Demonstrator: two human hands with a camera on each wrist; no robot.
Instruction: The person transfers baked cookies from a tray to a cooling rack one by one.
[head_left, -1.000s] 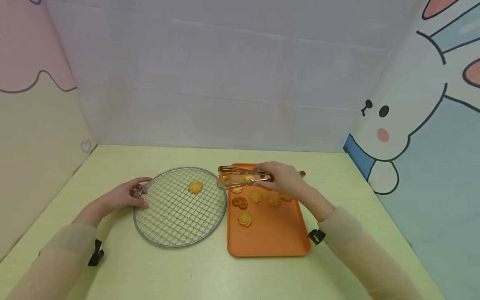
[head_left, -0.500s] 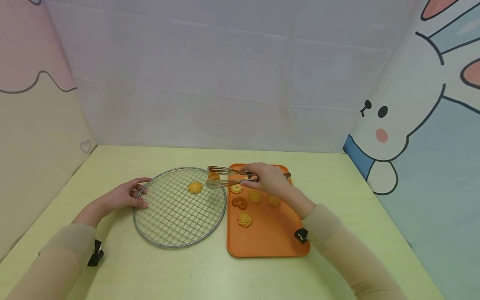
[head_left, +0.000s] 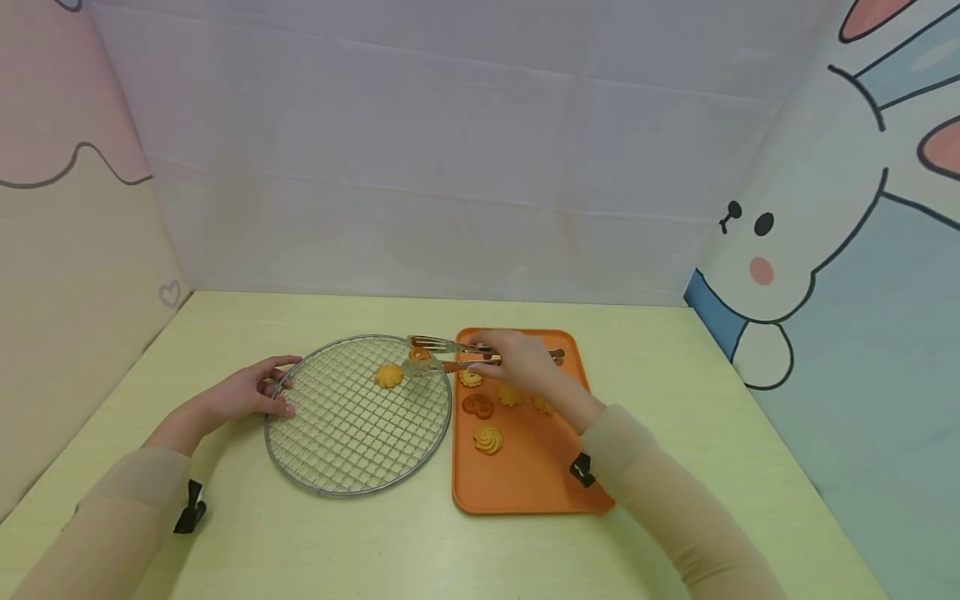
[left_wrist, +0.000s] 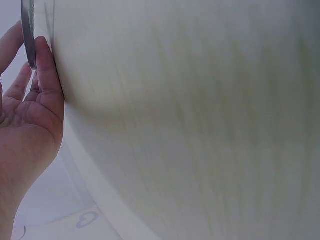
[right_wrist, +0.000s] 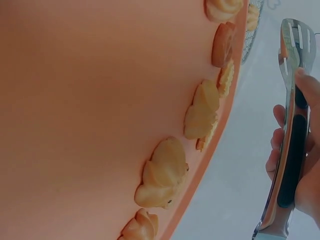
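My left hand (head_left: 243, 393) grips the left rim of a round wire cooling rack (head_left: 348, 446); in the left wrist view the rack's metal edge passes between the fingers. My right hand (head_left: 519, 360) holds metal serving tongs (head_left: 453, 366), whose slotted ends reach over the rack's right edge. Between those ends is a brown pretzel-shaped cookie (head_left: 418, 355). To its left, a golden flower-shaped cookie (head_left: 388, 376) lies on the mesh. In the right wrist view, thumb and fingers wrap the tongs' dark-padded handle (right_wrist: 292, 162).
An orange tray (head_left: 517, 471) sits right of the rack under my right forearm. On it lie several cookies, among them another pretzel cookie (head_left: 477, 406) and a swirl cookie (head_left: 487, 440). Walls stand behind and at both sides of the table (head_left: 360, 542).
My right hand has moved left, carrying the pretzel cookie in the tongs from over the tray to over the rack's right edge. The left hand has stayed at the rim.
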